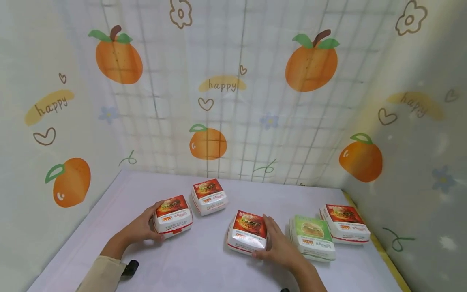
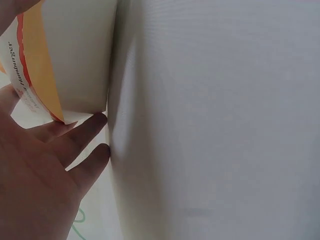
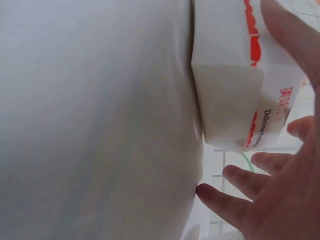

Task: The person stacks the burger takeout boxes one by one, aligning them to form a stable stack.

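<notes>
My left hand grips a red-topped hamburger box on the table from its left side, thumb at the front corner and fingers toward the back. In the left wrist view, fingers lie along the box wall. My right hand is at the right side of another red-topped hamburger box, thumb near its front corner. The right wrist view has its fingers spread, several of them apart from that box. Both boxes sit closed on the table.
A third red-topped box stands behind, between the two. To the right of my right hand are a green-topped hamburger box and another red-topped box, side by side. A fruit-printed curtain borders the white table.
</notes>
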Motion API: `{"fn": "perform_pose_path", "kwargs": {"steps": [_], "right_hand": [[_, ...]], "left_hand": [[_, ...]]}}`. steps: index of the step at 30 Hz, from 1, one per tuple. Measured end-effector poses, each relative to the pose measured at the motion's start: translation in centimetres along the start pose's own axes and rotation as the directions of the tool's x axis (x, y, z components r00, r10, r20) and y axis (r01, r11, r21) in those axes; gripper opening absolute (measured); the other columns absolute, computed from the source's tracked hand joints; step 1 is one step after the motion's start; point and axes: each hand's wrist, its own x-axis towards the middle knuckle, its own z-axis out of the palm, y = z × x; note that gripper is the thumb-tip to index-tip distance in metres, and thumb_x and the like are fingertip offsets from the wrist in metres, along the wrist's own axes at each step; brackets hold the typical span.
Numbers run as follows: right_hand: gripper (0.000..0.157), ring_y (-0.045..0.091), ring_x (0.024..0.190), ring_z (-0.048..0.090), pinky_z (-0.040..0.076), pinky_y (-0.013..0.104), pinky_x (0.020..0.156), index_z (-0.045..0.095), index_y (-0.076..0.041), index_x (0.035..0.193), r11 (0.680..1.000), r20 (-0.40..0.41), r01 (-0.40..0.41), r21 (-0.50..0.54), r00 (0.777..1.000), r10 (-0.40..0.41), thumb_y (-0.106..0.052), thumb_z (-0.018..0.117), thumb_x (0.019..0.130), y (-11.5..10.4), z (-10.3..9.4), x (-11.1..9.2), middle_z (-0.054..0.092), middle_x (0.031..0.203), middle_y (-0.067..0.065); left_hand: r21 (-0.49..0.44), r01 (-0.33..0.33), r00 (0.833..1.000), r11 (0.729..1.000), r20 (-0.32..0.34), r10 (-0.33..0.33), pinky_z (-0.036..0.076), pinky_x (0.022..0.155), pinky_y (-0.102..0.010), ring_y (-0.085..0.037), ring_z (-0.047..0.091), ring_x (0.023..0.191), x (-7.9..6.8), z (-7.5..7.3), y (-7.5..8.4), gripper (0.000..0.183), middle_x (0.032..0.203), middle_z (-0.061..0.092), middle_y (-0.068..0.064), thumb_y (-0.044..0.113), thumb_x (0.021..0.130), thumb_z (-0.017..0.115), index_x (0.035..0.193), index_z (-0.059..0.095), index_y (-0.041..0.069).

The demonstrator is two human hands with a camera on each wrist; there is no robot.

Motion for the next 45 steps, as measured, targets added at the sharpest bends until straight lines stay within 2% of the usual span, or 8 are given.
{"fn": "perform_pose_path", "kwargs": {"steps": [4, 11, 17, 25, 32, 39, 45], "right_hand": [[0.133, 0.038, 0.141, 0.026, 0.026, 0.057, 0.11, 0.014, -0.013, 0.157, 0.999, -0.001, 0.01, 0.041, 1.0, -0.01, -0.062, 0.085, 0.056, -0.1, 0.3, 0.2, 0.021, 0.158, 0.016], [0.14, 0.033, 0.142, 0.025, 0.024, 0.054, 0.111, 0.009, -0.013, 0.157, 0.997, 0.071, -0.028, 0.075, 0.997, 0.022, -0.068, 0.084, 0.053, 0.0, 1.0, 0.7, 0.025, 0.157, 0.014], [0.141, 0.032, 0.141, 0.027, 0.025, 0.053, 0.111, 0.007, -0.014, 0.158, 0.997, 0.067, -0.012, 0.07, 0.998, 0.007, -0.069, 0.083, 0.053, -0.3, 0.9, 1.0, 0.025, 0.157, 0.014], [0.139, 0.034, 0.141, 0.027, 0.025, 0.051, 0.111, 0.008, -0.005, 0.156, 0.998, 0.049, 0.004, 0.07, 0.999, -0.008, -0.067, 0.083, 0.056, -0.3, 1.3, 0.8, 0.024, 0.156, 0.019], [0.136, 0.035, 0.14, 0.028, 0.026, 0.051, 0.111, 0.009, -0.004, 0.156, 0.997, 0.039, 0.035, 0.071, 0.999, -0.037, -0.063, 0.084, 0.059, -0.3, 1.7, 0.5, 0.025, 0.155, 0.021], [0.13, 0.03, 0.141, 0.027, 0.026, 0.051, 0.111, 0.008, -0.008, 0.157, 0.997, 0.055, 0.013, 0.081, 0.998, -0.018, -0.057, 0.085, 0.064, -0.6, 1.6, 0.3, 0.026, 0.157, 0.015], [0.129, 0.029, 0.142, 0.025, 0.024, 0.052, 0.112, 0.007, -0.011, 0.157, 0.994, 0.079, -0.003, 0.107, 0.997, -0.006, -0.057, 0.085, 0.064, -0.9, 2.0, -0.4, 0.024, 0.158, 0.013]], "left_hand": [[-0.02, -0.013, 1.0, 1.0, -0.007, 0.013, 0.022, 0.107, -0.065, -0.042, 0.019, 0.142, -0.3, 0.0, -0.1, 0.124, 0.157, 0.02, -0.015, 0.041, 0.058, 0.093, 0.155, 0.017, 0.034], [-0.094, -0.05, 0.999, 0.994, -0.002, 0.05, 0.031, 0.104, -0.063, -0.046, 0.032, 0.134, -1.4, -0.1, 0.5, 0.124, 0.156, 0.022, -0.016, 0.041, 0.059, 0.092, 0.155, 0.014, 0.034], [-0.126, -0.04, 0.999, 0.991, -0.006, 0.04, 0.034, 0.101, -0.063, -0.044, 0.036, 0.133, -1.4, -0.3, 2.6, 0.128, 0.157, 0.021, -0.012, 0.041, 0.058, 0.093, 0.155, 0.009, 0.034], [-0.118, -0.083, 0.996, 0.99, -0.035, 0.08, 0.038, 0.1, -0.06, -0.04, 0.039, 0.132, -1.2, 0.4, 5.0, 0.131, 0.157, 0.023, -0.009, 0.039, 0.057, 0.094, 0.155, 0.007, 0.03], [-0.147, -0.149, 0.988, 0.978, 0.006, 0.151, 0.036, 0.104, -0.056, -0.036, 0.039, 0.134, -1.2, 1.7, 7.1, 0.133, 0.158, 0.022, -0.005, 0.037, 0.057, 0.094, 0.155, 0.004, 0.033], [-0.154, -0.235, 0.97, 0.96, 0.032, 0.242, 0.037, 0.102, -0.057, -0.033, 0.037, 0.135, -0.1, 2.7, 9.4, 0.129, 0.158, 0.021, 0.003, 0.035, 0.06, 0.093, 0.153, 0.003, 0.042], [-0.158, -0.251, 0.96, 0.955, 0.089, 0.266, 0.039, 0.101, -0.057, -0.031, 0.037, 0.135, 0.1, 3.7, 10.2, 0.127, 0.158, 0.019, 0.008, 0.04, 0.062, 0.092, 0.152, 0.002, 0.046]]}}
